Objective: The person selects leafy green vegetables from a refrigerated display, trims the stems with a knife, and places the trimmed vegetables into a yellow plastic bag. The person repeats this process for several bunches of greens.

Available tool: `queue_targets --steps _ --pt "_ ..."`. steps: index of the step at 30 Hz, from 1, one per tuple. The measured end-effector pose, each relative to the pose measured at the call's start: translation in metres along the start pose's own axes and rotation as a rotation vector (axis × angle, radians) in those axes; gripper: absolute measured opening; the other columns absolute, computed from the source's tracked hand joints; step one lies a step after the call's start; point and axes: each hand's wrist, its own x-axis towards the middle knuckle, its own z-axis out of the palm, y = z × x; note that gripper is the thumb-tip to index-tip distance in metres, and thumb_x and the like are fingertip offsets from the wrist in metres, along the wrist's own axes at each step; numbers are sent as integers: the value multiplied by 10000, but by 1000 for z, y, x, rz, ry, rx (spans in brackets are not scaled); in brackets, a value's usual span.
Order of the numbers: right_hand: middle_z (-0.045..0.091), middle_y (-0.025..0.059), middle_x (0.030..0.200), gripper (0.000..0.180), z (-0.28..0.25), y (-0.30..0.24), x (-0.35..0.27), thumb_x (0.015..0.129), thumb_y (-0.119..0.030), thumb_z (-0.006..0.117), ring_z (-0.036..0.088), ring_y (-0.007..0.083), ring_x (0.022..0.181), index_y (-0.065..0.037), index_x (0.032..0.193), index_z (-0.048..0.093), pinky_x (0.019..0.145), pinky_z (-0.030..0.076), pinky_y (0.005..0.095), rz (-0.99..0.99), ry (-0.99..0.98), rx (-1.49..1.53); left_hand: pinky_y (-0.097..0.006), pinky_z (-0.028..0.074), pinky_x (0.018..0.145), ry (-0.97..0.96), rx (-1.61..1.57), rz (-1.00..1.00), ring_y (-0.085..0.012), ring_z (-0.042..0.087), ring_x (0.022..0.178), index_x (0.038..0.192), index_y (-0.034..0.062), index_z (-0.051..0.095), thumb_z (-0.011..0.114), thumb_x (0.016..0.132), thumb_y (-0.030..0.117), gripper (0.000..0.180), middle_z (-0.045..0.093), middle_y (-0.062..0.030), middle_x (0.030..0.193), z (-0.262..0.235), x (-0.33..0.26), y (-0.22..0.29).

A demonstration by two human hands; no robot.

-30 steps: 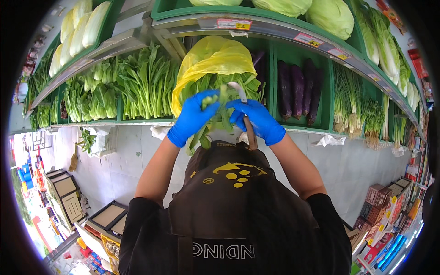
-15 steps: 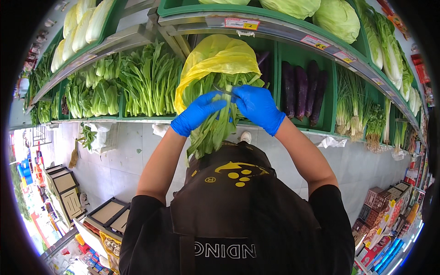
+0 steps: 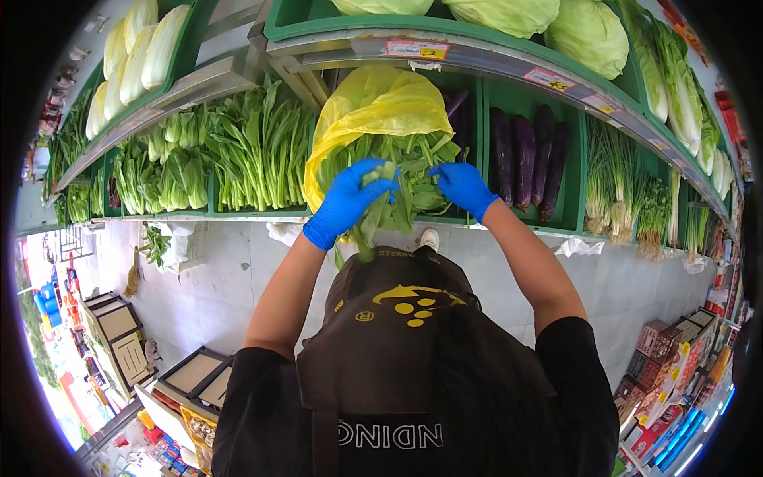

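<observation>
Both my hands wear blue gloves in front of the lower shelf. My left hand [image 3: 350, 199] is closed round a bunch of leafy greens [image 3: 373, 222], its cut pale stem end showing above the thumb and leaves hanging toward my apron. To its right, my right hand [image 3: 465, 189] has its fingers pinched together by the leaves; what they hold, if anything, is too small to make out. Behind both hands a yellow plastic bag [image 3: 381, 111] gapes toward me, with more cut greens [image 3: 429, 151] filling its mouth.
Green crates hold leafy stalks [image 3: 258, 159] on the left, and eggplants [image 3: 524, 163] and spring onions [image 3: 616, 183] on the right. Above them, a metal shelf edge [image 3: 493, 63] carries cabbages [image 3: 588, 40]. A white crate [image 3: 184, 246] stands on the floor at left.
My right hand has moved right, away from my left hand and the stem. The held greens have shifted up slightly, and fewer leaves hang down over the apron.
</observation>
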Motion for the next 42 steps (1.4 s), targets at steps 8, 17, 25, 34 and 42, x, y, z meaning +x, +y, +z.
queue_targets --steps 8,17,25,34,42 --pt "635 16 755 246 -15 -100 9 847 -184 680 531 95 620 -22 1032 674 557 450 271 242 170 794 -285 465 813 96 225 6 -140 563 881 1107 9 584 731 813 164 364 621 -91 960 -7 4 -7" --pt "578 17 680 234 -29 -119 31 829 -229 710 480 63 534 -11 897 661 487 385 222 282 -41 814 -293 480 762 62 348 -39 -151 587 840 1125 -18 592 728 810 256 439 646 -115 943 -21 -5 3" --pt "583 11 673 295 -23 -152 59 846 -313 693 466 70 498 -24 825 637 450 363 217 322 -90 849 -346 559 773 -86 -437 -249 -187 638 884 1206 27 548 612 919 220 352 646 -105 1023 -51 -6 -1" --pt "611 41 739 262 -16 -150 42 872 -272 655 489 95 499 -13 904 635 444 367 240 442 -146 870 -309 497 791 -165 -322 -203 -182 629 815 1144 -4 559 604 920 178 292 637 -92 925 -92 -61 37" --pt "617 49 737 218 13 -113 -13 861 -233 647 499 109 466 -16 876 627 414 375 257 648 -178 819 -445 505 702 -245 1362 -112 -337 654 807 1033 130 641 626 825 245 239 661 -131 836 -190 -116 -5"
